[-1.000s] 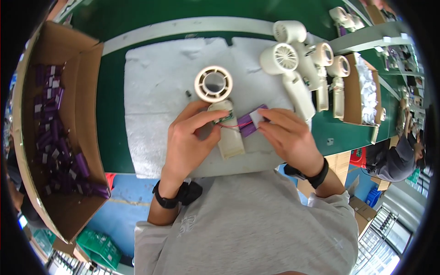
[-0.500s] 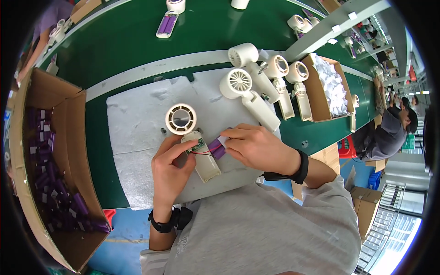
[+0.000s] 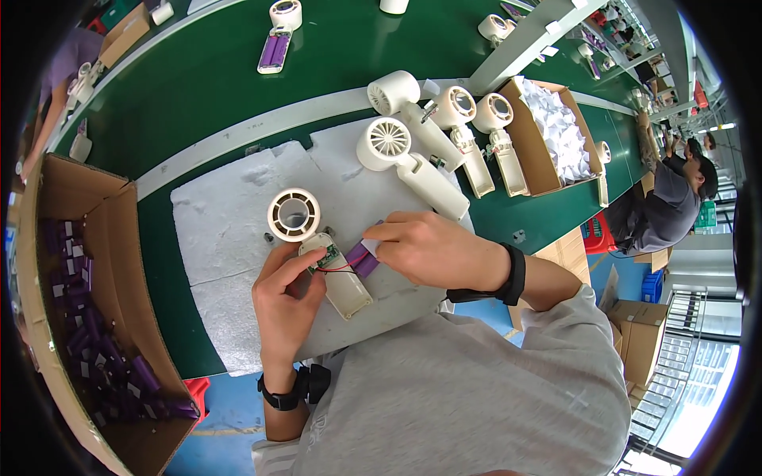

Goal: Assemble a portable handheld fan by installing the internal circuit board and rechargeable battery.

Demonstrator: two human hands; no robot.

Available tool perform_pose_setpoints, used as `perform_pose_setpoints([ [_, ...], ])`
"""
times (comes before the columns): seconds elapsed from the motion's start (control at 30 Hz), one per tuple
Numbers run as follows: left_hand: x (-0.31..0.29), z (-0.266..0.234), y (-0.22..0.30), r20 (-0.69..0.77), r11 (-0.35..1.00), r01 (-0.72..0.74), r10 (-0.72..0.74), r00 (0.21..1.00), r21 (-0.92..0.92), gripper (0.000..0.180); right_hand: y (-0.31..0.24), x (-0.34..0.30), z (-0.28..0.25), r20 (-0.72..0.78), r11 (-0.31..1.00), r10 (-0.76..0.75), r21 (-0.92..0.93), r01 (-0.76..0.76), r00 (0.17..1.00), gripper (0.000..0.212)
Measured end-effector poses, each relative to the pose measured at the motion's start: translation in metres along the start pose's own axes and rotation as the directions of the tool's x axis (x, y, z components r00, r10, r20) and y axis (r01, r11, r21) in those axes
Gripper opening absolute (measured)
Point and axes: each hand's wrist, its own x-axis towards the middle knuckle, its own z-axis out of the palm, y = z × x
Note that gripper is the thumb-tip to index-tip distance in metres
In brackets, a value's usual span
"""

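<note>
A white handheld fan lies on the foam mat, its round head (image 3: 294,215) away from me. Its opened handle (image 3: 347,295) points toward me, with a green circuit board (image 3: 327,256) near the neck. My left hand (image 3: 287,301) grips the fan around the neck, thumb and forefinger at the board. Thin red and dark wires run from the board to a purple battery pack (image 3: 365,261) just right of the handle. My right hand (image 3: 429,250) pinches a white patch (image 3: 371,247) at the pack's upper end; its fingertips partly cover the pack.
A cardboard box of purple battery packs (image 3: 107,349) stands at left. More white fans (image 3: 417,170) lie behind my right hand, beside a carton of white paper pieces (image 3: 559,131). Beyond a pale rail, another fan (image 3: 274,49) with purple cells rests on the green surface. A co-worker (image 3: 663,190) sits at right.
The whole view has shifted slightly, so the bench things appear further left. Both hands keep their holds on the fan and the battery pack, with little visible difference.
</note>
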Motion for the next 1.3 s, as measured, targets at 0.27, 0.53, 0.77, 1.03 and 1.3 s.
perform_pose_setpoints([
  [0.27, 0.001, 0.000, 0.000, 0.013, 1.000, 0.012, -0.012, 1.000, -0.023, 0.035, 0.005, 0.001, 0.000, 0.036, 1.000, -0.014, -0.012, 0.014, 0.999, 0.008],
  [0.53, 0.001, 0.000, 0.003, 0.008, 1.000, 0.012, -0.012, 1.000, -0.010, 0.035, -0.022, 0.002, 0.012, -0.081, 0.978, 0.057, -0.195, -0.072, 0.995, 0.007],
  [0.77, -0.002, -0.003, -0.001, -0.008, 1.000, 0.026, -0.026, 1.000, -0.007, 0.035, 0.020, -0.021, -0.024, -0.476, 0.856, 0.512, 0.215, -0.471, 0.715, 0.009],
  [1.03, 0.000, 0.001, 0.004, -0.015, 1.000, 0.024, -0.023, 1.000, 0.009, 0.034, -0.006, -0.012, -0.015, -0.311, 0.878, 0.409, 0.391, -0.277, 0.858, 0.038],
  [1.3, 0.005, -0.003, 0.006, 0.004, 0.988, -0.076, 0.076, 0.997, 0.132, 0.034, 0.012, 0.012, -0.001, 0.190, 0.928, 0.004, 0.365, -0.074, 0.982, 0.049],
])
